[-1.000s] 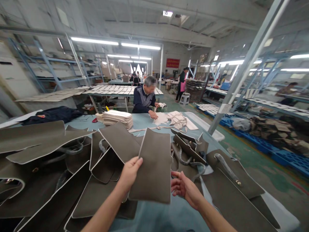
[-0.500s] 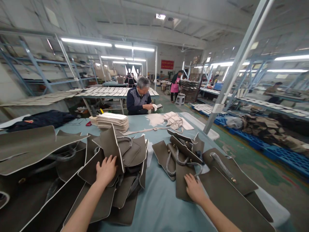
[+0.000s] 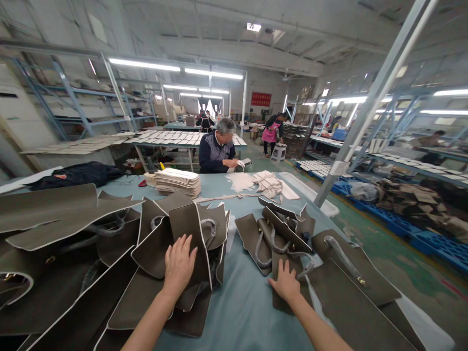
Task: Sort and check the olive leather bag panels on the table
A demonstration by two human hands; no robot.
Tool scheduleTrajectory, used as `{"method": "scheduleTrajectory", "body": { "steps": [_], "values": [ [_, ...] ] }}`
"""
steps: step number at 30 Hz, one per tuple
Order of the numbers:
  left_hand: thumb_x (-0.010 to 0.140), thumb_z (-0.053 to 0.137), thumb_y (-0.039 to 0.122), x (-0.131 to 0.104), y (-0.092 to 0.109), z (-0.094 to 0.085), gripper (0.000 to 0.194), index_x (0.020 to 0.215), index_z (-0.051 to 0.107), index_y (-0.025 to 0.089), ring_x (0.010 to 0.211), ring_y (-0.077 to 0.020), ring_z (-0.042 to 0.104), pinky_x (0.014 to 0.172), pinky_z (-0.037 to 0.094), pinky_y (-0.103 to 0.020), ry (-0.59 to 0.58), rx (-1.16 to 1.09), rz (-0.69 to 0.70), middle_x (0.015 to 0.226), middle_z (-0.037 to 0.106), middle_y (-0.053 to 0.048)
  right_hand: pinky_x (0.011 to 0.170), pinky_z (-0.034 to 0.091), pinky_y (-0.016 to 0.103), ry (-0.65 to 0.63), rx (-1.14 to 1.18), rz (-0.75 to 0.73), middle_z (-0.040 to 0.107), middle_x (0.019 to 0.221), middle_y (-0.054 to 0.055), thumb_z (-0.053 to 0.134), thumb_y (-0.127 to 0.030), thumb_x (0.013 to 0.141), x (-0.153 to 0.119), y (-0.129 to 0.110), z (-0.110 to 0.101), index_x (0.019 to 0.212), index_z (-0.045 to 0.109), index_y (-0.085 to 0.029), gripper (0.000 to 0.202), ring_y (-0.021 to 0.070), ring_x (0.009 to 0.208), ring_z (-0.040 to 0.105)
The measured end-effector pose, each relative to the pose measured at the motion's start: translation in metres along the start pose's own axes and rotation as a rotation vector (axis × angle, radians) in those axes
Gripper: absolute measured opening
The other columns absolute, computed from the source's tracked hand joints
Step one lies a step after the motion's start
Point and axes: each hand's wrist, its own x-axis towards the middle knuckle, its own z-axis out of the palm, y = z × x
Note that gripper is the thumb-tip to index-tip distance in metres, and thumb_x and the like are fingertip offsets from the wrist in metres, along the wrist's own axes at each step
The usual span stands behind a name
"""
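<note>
My left hand lies with spread fingers against a dark olive-brown bag panel with a pale edge, at the right side of a heap of unfinished bags. My right hand rests, fingers apart, on the lower part of another olive-brown bag piece in a smaller group. Close to its fingertips is a curved handle in clear plastic wrap. To the right lies a larger bag panel with a wrapped handle and a gold-coloured fitting.
On the blue-green table cover, a stack of beige pieces stands at the back. Pale scraps lie near a white tray. A co-worker sits across the table. A metal post rises at the right.
My left hand has moved right, and the panel under it has tipped over to the right. My right hand has slid left on its bag piece. The whole view has shifted slightly.
</note>
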Motion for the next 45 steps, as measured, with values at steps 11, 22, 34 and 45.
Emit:
{"method": "scheduleTrajectory", "body": {
  "steps": [11, 22, 34, 45],
  "values": [
    [0.082, 0.046, 0.026, -0.044, 0.062, -0.019, 0.039, 0.120, 0.045, 0.018, 0.120, -0.0228, 0.039, 0.101, 0.032, -0.045, 0.066, -0.351, 0.213, 0.126, 0.048, -0.011, 0.078, 0.040, 0.031, -0.163, 0.204, -0.106, 0.063, 0.095, 0.012, 0.033, -0.008, 0.067, 0.001, 0.058, -0.092, 0.089, 0.058, -0.014, 0.034, 0.0225, 0.094, 0.057],
    [0.065, 0.062, 0.052, -0.080, 0.149, -0.015, 0.089, 0.132, 0.019, 0.013, 0.114, -0.0268, 0.045, 0.090, 0.039, -0.037, -1.008, -1.713, -0.788, 0.131, 0.038, -0.020, 0.070, 0.046, 0.029, -0.495, 1.380, -0.289, 0.065, 0.089, 0.003, 0.046, -0.017, 0.058, -0.071, 0.052, -0.190, 0.095, 0.055, -0.016, 0.039, 0.0190, 0.079, 0.060],
    [0.069, 0.065, 0.029, -0.081, 0.146, -0.024, 0.038, 0.103, 0.052, 0.016, 0.090, -0.0217, 0.057, 0.076, 0.044, -0.034, -0.857, -1.972, -0.917, 0.103, 0.061, -0.011, 0.076, 0.042, 0.030, -0.541, 1.430, -0.416, 0.062, 0.089, 0.003, 0.053, -0.034, 0.077, -0.088, 0.026, -0.195, 0.095, 0.057, -0.017, 0.025, 0.0174, 0.085, 0.057],
    [0.061, 0.072, 0.033, -0.092, 0.138, -0.025, 0.046, 0.101, 0.055, 0.017, 0.088, -0.0242, 0.059, 0.073, 0.045, -0.035, -0.826, -1.949, -1.040, 0.096, 0.065, -0.009, 0.051, 0.036, 0.020, -0.644, 1.316, -0.336, 0.048, 0.062, -0.004, 0.061, -0.034, 0.066, -0.072, 0.010, -0.188, 0.066, 0.050, -0.013, 0.024, 0.0073, 0.056, 0.046]
  ]
}}
